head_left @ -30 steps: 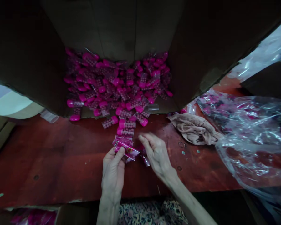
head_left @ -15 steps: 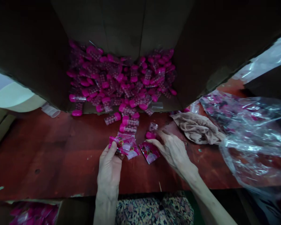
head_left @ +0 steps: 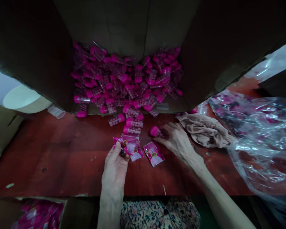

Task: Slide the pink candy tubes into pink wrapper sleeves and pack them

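Observation:
My left hand (head_left: 115, 165) pinches a pink printed packet (head_left: 127, 147) between thumb and fingers, over the tabletop. My right hand (head_left: 177, 140) has its fingers round the clear end of a small pink-capped tube (head_left: 154, 131); small balls show inside the tube. A loose pink packet (head_left: 153, 154) lies flat on the table between my hands. Just beyond the left hand, another packet (head_left: 137, 153) lies partly under the held one. Pink-capped tubes (head_left: 133, 123) filled with little balls lie in a short row behind the packets.
A big cardboard box (head_left: 126, 28), open toward me, holds a heap of similar tubes (head_left: 124, 79). Right of my hand are a crumpled cloth (head_left: 205, 130) and a clear plastic bag (head_left: 260, 140). A white bowl (head_left: 25, 100) stands left; pink packets (head_left: 41, 214) fill a box below the table edge.
My right hand has closed round the tube, which has turned so its pink cap points left. The left hand still holds its packet. The whole view has shifted slightly.

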A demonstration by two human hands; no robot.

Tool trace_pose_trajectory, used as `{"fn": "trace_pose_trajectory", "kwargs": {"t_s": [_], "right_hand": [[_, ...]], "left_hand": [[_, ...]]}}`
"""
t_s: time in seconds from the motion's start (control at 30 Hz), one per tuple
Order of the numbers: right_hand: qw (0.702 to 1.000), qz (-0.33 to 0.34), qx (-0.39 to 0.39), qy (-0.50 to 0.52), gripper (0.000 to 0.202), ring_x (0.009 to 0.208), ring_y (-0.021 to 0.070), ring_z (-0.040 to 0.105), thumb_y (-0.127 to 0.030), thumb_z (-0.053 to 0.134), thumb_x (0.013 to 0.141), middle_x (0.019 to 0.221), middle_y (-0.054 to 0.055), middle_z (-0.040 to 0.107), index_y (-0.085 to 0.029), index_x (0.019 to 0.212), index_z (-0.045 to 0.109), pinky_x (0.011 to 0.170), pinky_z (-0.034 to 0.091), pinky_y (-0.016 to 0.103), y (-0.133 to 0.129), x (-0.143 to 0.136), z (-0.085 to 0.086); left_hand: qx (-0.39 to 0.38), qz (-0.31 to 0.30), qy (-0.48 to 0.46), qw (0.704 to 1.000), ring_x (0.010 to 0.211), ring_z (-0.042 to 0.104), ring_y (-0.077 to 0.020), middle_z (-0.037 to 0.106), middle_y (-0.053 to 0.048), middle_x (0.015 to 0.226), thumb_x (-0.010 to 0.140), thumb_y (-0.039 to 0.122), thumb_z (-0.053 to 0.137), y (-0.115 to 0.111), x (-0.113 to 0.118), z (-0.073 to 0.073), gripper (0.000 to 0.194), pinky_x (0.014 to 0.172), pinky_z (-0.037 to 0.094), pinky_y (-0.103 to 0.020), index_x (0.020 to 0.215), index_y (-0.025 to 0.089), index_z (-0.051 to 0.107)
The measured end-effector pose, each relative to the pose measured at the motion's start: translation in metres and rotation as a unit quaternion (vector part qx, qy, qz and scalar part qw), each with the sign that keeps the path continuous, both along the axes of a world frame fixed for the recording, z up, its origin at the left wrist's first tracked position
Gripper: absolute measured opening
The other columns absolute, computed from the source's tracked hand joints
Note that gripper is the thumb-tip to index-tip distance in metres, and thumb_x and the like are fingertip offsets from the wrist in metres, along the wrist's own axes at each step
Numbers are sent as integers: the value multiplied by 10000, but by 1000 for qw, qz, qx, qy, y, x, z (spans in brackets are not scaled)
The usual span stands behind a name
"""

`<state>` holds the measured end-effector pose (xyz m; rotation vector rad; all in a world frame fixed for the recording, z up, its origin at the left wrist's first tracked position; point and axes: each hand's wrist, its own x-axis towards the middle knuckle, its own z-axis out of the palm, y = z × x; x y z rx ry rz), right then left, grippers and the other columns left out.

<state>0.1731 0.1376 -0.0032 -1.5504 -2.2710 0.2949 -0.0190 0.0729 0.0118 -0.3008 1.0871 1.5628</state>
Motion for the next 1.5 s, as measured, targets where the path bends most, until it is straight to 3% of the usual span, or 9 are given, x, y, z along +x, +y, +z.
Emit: {"fn": "trace_pose_trajectory", "kwargs": {"t_s": [0.13,0.3,0.5,0.73,1.0,1.33,1.5], "right_hand": [[979,-83,-38,184,326,562,149,564,-456,683,713,683,9,629,-166,851,621,536,448,263,-33,-20,19],[961,-90,-35,259,269,565,128,539,-377,707,703,682,-8,594,-171,848,612,517,441,242,-64,-45,30],[959,-103,22,262,232,619,141,573,-315,693,724,728,21,598,-150,856,598,554,470,253,-73,-54,24],[962,-118,35,243,183,573,133,559,-270,689,721,683,10,583,-152,824,593,521,463,240,-79,-52,26],[972,-126,98,173,185,626,171,581,-294,624,788,713,40,575,-135,872,577,566,488,282,-79,-54,16],[968,-137,46,206,179,627,165,597,-291,624,785,739,38,579,-147,885,585,572,507,287,-83,-57,9],[959,-157,35,232,163,637,160,592,-268,617,785,748,33,576,-159,905,601,587,510,291,-86,-57,8]], "left_hand": [[7,3,3,1000,501,582,-82,658,-13,633,826,66,525,7,5,6,172,413,444,-163,700,112,634],[23,-17,0,1000,558,600,-94,678,-38,704,813,111,566,9,14,10,99,470,466,-172,762,108,650],[30,-17,-1,999,575,603,-99,681,-46,698,834,131,540,8,21,10,135,510,477,-185,764,108,653],[40,-22,-1,999,604,604,-104,680,-39,708,804,170,594,9,25,4,97,575,477,-212,751,112,651],[82,-65,68,992,627,611,-97,698,-25,702,706,191,696,2,33,-3,79,672,473,-229,740,123,671],[80,-111,89,987,632,627,-113,701,-27,714,700,203,699,1,35,-6,88,714,481,-261,738,132,663],[89,-151,109,978,682,646,-141,702,-23,734,643,135,726,0,41,-3,168,757,480,-285,791,136,648]]}}
